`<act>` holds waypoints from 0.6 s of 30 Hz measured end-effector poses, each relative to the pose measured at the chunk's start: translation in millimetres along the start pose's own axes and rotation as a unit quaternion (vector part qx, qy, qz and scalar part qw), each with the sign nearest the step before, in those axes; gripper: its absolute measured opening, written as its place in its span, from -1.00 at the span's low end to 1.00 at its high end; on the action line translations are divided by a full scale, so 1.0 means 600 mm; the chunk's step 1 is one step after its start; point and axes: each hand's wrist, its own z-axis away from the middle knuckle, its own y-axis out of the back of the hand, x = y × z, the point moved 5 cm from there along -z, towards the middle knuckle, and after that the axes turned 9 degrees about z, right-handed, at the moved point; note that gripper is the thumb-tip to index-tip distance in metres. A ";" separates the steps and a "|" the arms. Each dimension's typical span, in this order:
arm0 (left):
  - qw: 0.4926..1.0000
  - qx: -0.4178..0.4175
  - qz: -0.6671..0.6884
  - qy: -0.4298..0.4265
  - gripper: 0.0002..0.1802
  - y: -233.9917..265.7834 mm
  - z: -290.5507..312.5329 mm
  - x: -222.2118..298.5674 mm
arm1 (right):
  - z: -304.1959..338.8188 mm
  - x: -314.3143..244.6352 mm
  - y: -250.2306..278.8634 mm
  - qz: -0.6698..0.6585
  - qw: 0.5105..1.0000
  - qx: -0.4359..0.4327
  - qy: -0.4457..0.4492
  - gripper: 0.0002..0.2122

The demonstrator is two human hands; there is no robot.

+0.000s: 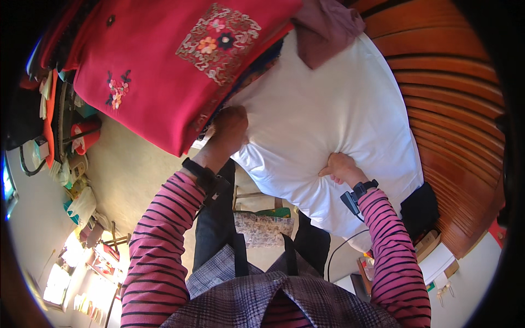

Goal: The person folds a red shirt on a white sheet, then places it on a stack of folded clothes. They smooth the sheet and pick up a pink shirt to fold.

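A large, smooth white cloth (322, 104) spreads out in front of me, its lower edge hanging toward my legs. My right hand (342, 168) is closed on it, and creases run out from the thumb and fingers. At the cloth's left side my left hand (229, 130) is also closed on it, with folds gathering by the knuckles; its fingertips are hidden. Just beyond that hand lies a pile of folded fabric topped by a red cloth (147, 71) with embroidered flowers. A mauve cloth (328, 33) rests over the white cloth's far end.
A slatted brown wooden bench (448, 109) curves along the right. Below, between my legs, is a patterned cushion (263, 229) on a stool. A red bucket (86, 134) and assorted household goods stand at the left. Near my right wrist hangs a thin black cable (332, 254).
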 end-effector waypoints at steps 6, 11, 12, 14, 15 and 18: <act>0.993 0.081 -0.048 -0.073 -0.29 0.013 0.012 0.007 | -0.017 -0.001 0.003 0.024 0.999 -0.023 -0.023 -0.63; 0.993 0.092 -0.053 -0.043 -0.35 0.002 0.015 0.008 | -0.035 0.004 -0.004 0.063 0.995 -0.056 -0.061 -0.62; 0.993 0.093 -0.064 -0.038 -0.36 0.003 0.013 0.008 | -0.038 0.002 -0.003 0.065 0.995 -0.052 -0.048 -0.62; 0.994 0.076 -0.076 -0.015 -0.36 0.005 0.008 0.009 | -0.038 0.003 -0.002 0.072 0.995 -0.055 -0.040 -0.62; 0.995 0.057 -0.077 0.004 -0.35 0.005 0.005 0.009 | -0.037 0.003 -0.001 0.067 0.996 -0.050 -0.028 -0.62; 0.996 0.035 -0.050 0.071 -0.48 0.011 0.016 0.014 | -0.037 0.006 -0.001 0.051 0.998 -0.038 0.000 -0.60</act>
